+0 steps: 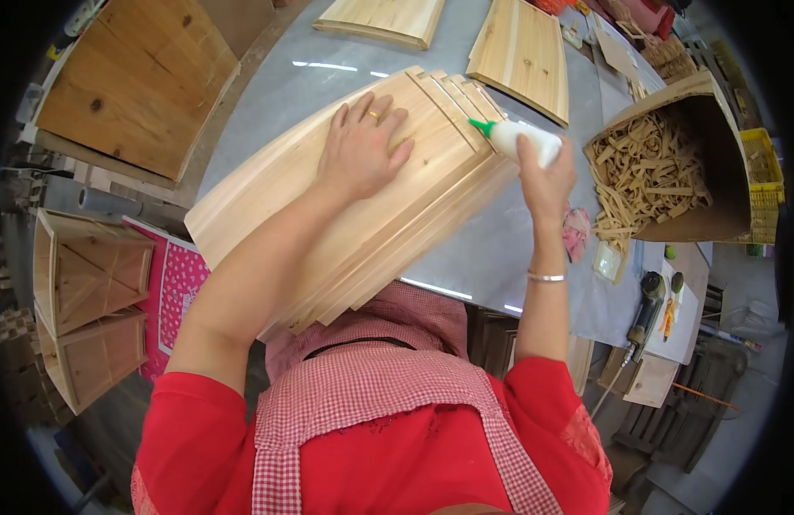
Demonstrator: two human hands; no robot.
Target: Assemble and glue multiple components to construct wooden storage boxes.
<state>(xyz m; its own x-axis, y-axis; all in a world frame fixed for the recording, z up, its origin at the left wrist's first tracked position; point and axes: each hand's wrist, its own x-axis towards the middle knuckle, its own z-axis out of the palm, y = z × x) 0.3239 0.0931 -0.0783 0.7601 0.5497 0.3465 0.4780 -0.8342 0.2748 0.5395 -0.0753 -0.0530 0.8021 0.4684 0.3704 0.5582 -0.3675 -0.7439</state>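
A stack of pale wooden panels [414, 184] lies at a slant across the grey table, its layers stepped at the far right end. My left hand [362, 148] rests flat on the top panel with the fingers spread a little. In my right hand [549, 176] is a white squeeze bottle [527, 144] with a green nozzle. The bottle is tipped to the left, its nozzle close over the stepped ends of the panels. Whether the tip touches the wood, or anything flows from it, I cannot tell.
Two more panels, one at the top [381, 19] and one to its right [524, 56], lie on the grey table [268, 94]. A cardboard box [732, 184] of thin brown strips stands right, beside a pink cloth [576, 232] and a black-handled tool [647, 305]. Wooden boxes [96, 270] stand left.
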